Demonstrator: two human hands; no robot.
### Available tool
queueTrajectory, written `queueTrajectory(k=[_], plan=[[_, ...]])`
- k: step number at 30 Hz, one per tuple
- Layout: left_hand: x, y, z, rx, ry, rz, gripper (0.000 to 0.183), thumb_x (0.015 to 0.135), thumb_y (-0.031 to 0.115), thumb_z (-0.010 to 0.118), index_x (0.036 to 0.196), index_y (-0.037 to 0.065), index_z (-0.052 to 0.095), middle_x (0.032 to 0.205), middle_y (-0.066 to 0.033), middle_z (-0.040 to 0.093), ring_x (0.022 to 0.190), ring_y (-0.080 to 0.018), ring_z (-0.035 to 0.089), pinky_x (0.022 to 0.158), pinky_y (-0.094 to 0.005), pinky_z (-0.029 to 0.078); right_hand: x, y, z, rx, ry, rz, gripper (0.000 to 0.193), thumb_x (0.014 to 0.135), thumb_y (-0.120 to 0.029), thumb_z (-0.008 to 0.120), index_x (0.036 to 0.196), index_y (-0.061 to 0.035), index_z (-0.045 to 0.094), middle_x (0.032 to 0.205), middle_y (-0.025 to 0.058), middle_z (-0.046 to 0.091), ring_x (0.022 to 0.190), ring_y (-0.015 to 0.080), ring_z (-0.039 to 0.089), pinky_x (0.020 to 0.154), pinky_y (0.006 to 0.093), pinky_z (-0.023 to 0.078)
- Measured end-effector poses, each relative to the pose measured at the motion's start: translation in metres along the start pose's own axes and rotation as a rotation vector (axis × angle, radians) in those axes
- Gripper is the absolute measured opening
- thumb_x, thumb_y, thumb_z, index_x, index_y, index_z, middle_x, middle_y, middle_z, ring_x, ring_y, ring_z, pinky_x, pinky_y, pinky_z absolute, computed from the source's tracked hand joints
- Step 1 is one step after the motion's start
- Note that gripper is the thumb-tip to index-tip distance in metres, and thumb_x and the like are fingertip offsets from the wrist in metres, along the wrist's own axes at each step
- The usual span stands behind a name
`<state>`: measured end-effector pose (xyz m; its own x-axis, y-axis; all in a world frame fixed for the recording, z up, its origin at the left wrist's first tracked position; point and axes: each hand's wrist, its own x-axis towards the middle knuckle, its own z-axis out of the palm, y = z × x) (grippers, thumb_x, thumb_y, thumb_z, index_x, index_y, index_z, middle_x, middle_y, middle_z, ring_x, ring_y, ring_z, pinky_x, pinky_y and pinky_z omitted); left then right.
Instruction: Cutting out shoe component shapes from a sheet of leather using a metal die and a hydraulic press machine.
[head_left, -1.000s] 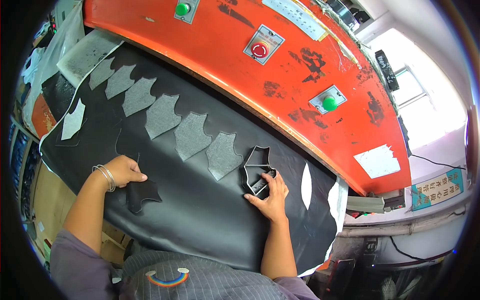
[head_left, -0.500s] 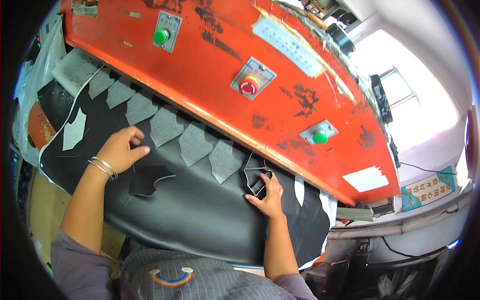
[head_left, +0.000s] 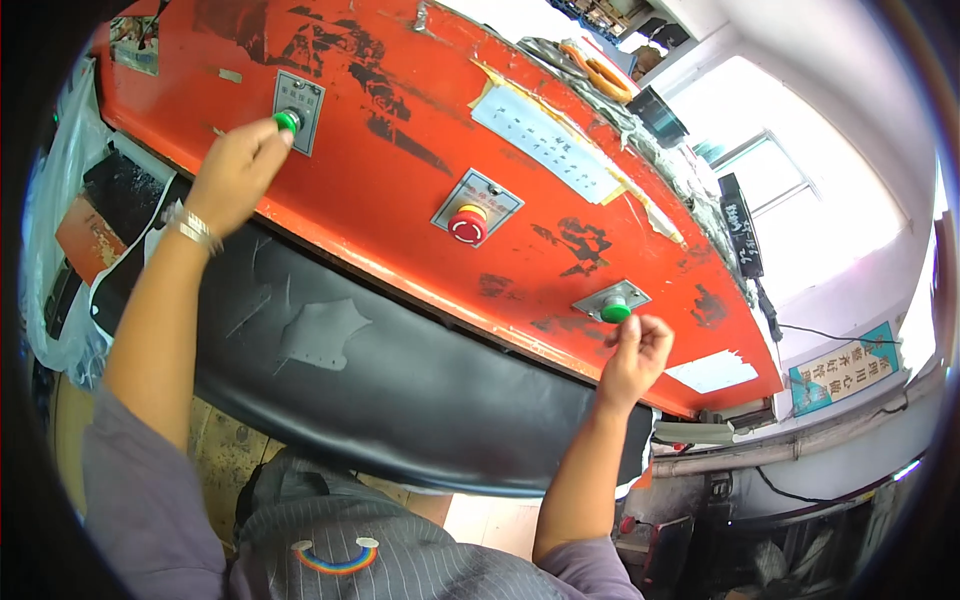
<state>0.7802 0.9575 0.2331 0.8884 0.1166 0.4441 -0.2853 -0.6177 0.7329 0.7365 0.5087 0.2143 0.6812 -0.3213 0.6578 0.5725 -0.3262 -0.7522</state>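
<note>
My left hand [head_left: 235,172] is raised to the red machine front, fingers curled and its thumb at the left green push button [head_left: 287,122]. On the right, my right hand [head_left: 637,362] is loosely closed, with the thumb just below another green push button [head_left: 615,311]. Whether either button is pressed in, I cannot tell. Below the machine's edge lies a smooth black sheet [head_left: 440,400] resembling leather. A loose piece with a pointed outline [head_left: 322,333] rests on it, looking grey in the glare. No cutting die is visible now.
The red machine body [head_left: 380,190] spans the view, with a red emergency stop knob [head_left: 467,226] between the green buttons. Scissors with orange handles [head_left: 598,72] lie on top. A clear plastic bag [head_left: 62,260] hangs at the left.
Both hands have risen from the black sheet to the green buttons. My right hand has let go of the metal cutting die. The die and the row of grey pieces are out of sight.
</note>
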Motion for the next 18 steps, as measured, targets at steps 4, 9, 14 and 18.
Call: queueTrajectory(k=[4, 9, 14, 18], plan=[[-0.064, 0.021, 0.064, -0.303, -0.303, -0.159, 0.033, 0.089, 0.022, 0.061, 0.065, 0.007, 0.046, 0.059, 0.005, 0.041, 0.058, -0.0049, 0.037, 0.05, -0.0264, 0.035, -0.066, 0.0, -0.007, -0.394, -0.351, 0.278, 0.01, 0.088, -0.014, 0.065, 0.087, -0.005, 0.06, 0.077, 0.0036, 0.059, 0.067, 0.0103, 0.055, 0.061, 0.025, 0.046], [-0.135, 0.052, 0.134, -0.348, -1.053, -0.222, 0.032, 0.09, 0.033, 0.061, 0.073, 0.006, 0.06, 0.067, -0.0009, 0.062, 0.062, -0.0077, 0.053, 0.059, -0.026, 0.044, -0.139, -0.013, 0.012, -0.321, -1.003, 0.571, 0.023, 0.084, -0.023, 0.07, 0.086, -0.0009, 0.062, 0.069, 0.0086, 0.063, 0.064, 0.0134, 0.057, 0.061, 0.0284, 0.047], [-0.16, 0.044, 0.178, -0.62, -1.283, -0.734, 0.03, 0.091, 0.038, 0.058, 0.088, 0.008, 0.059, 0.07, 0.002, 0.057, 0.055, -0.0036, 0.042, 0.05, -0.0176, 0.034, -0.156, 0.017, -0.001, -0.281, -0.868, 0.846, 0.028, 0.084, -0.028, 0.068, 0.082, -0.0011, 0.06, 0.064, 0.0078, 0.059, 0.06, 0.0142, 0.054, 0.057, 0.029, 0.045], [-0.167, 0.034, 0.185, -0.586, -1.312, -0.695, 0.031, 0.091, 0.039, 0.058, 0.084, 0.009, 0.059, 0.07, 0.0027, 0.055, 0.057, -0.0034, 0.043, 0.051, -0.0179, 0.034, -0.157, 0.013, 0.001, -0.358, -1.004, 0.74, 0.033, 0.082, -0.034, 0.069, 0.078, -0.0034, 0.059, 0.062, 0.0047, 0.056, 0.059, 0.0133, 0.051, 0.055, 0.0299, 0.042]])
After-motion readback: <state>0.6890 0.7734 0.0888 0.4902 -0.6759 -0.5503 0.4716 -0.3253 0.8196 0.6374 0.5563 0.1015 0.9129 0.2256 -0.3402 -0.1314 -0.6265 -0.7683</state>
